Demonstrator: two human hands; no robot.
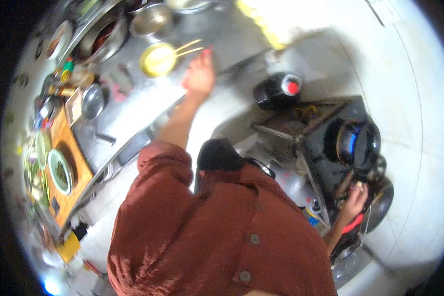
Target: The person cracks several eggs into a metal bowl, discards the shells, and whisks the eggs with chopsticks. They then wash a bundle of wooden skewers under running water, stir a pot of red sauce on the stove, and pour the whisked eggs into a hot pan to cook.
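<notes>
My left hand (200,76) reaches over the steel counter (133,100), blurred, with its fingertips close to the free ends of a pair of chopsticks (188,47). The chopsticks rest in a yellow bowl (158,60). Whether my fingers touch them is unclear. At the stove (314,148) on my right, my right hand (356,198) is beside a brown handle (343,187). Something small and pale shows at its fingertips, too blurred to name. Blue flame (352,143) glows at a dark round pan (366,148). A dark wok (383,207) is just beyond that hand.
A wooden cutting board (82,162) bears a pale green bowl (60,172) of greens. A knife-like handle (105,138) lies near the counter edge. Metal basins (151,20), bottles (67,70) and vegetables (35,181) line the far side. A dark jug with a red cap (277,90) stands beyond the stove.
</notes>
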